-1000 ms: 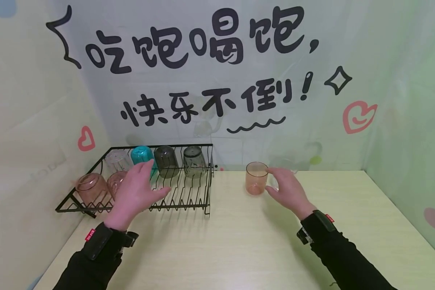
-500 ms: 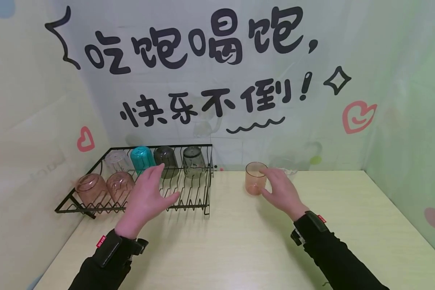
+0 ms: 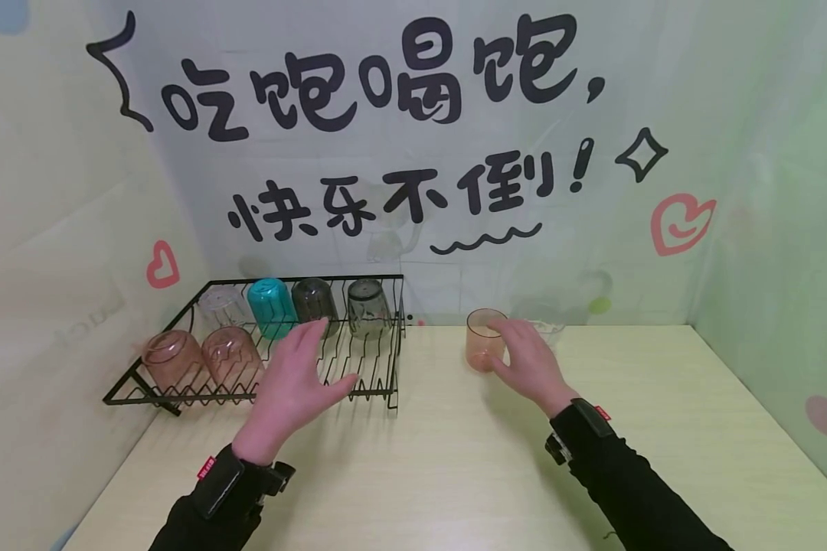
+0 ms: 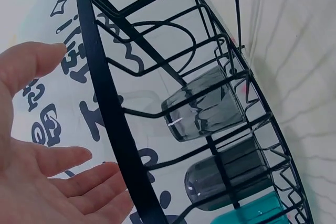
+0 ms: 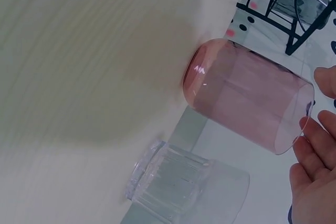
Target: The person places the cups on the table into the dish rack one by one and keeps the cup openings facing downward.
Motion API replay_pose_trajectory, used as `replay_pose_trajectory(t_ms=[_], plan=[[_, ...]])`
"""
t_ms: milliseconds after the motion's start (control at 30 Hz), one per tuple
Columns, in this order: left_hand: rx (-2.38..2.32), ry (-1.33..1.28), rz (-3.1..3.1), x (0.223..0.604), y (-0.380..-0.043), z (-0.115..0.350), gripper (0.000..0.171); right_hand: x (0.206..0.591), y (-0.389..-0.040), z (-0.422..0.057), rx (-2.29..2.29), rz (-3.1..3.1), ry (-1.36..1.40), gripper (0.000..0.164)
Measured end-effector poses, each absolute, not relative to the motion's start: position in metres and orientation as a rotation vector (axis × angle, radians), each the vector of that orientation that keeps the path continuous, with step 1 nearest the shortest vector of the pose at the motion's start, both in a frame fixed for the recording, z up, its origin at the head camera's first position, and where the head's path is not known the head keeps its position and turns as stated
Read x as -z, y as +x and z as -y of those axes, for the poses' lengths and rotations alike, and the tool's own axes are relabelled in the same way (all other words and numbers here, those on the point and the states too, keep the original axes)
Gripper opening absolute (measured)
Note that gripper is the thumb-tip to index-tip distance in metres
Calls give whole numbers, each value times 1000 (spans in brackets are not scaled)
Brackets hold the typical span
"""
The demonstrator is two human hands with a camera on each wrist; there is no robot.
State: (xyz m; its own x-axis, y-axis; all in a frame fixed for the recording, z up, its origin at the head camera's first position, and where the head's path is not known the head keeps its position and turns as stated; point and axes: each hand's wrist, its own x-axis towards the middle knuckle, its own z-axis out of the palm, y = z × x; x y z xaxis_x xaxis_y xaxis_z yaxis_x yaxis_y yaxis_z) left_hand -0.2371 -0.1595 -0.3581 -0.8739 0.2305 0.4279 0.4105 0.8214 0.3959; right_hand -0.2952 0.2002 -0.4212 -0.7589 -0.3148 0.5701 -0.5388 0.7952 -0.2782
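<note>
An orange-pink drinking glass point(image 3: 481, 350) stands upright on the table, right of the rack. My right hand point(image 3: 529, 361) is at its right side, fingers and thumb spread. In the right wrist view, fingertips are right at the rim of this glass point(image 5: 247, 93), not wrapped round it. Behind that hand stands a clear glass point(image 5: 181, 182), mostly hidden in the head view. My left hand point(image 3: 295, 394) hovers in front of the black wire rack point(image 3: 375, 393), holding nothing, thumb well apart from the fingers. The left wrist view shows it beside the rack's bar point(image 4: 111, 121).
Upturned glasses sit on the rack: two pink ones point(image 3: 172, 356) in front, and behind them a clear one point(image 3: 222, 306), a teal one point(image 3: 270, 302), a dark grey one point(image 3: 310, 298) and a smoky grey one point(image 3: 368, 310). A printed cloth wall point(image 3: 427, 283) closes off the back.
My left hand has moved rightward and slightly down along the rack front, uncovering the second pink glass. My right hand has shifted a little left, nearer the orange-pink glass, which has stayed put.
</note>
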Motion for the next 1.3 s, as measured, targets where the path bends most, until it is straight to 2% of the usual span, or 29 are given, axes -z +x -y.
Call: replay_pose_trajectory(t_ms=[400,733,1100,1300], plan=[[701,-515,2630,364,-235,149,93,420,-305,-193,-677,2502,698,54],[713,-521,2619,365,-232,145,93,420,-313,-188,-588,2504,684,45],[738,-542,2595,365,-230,135,95,423,-317,-185,-497,2479,715,49],[766,-532,2583,366,-230,129,95,427,-320,-182,-433,2448,722,43]])
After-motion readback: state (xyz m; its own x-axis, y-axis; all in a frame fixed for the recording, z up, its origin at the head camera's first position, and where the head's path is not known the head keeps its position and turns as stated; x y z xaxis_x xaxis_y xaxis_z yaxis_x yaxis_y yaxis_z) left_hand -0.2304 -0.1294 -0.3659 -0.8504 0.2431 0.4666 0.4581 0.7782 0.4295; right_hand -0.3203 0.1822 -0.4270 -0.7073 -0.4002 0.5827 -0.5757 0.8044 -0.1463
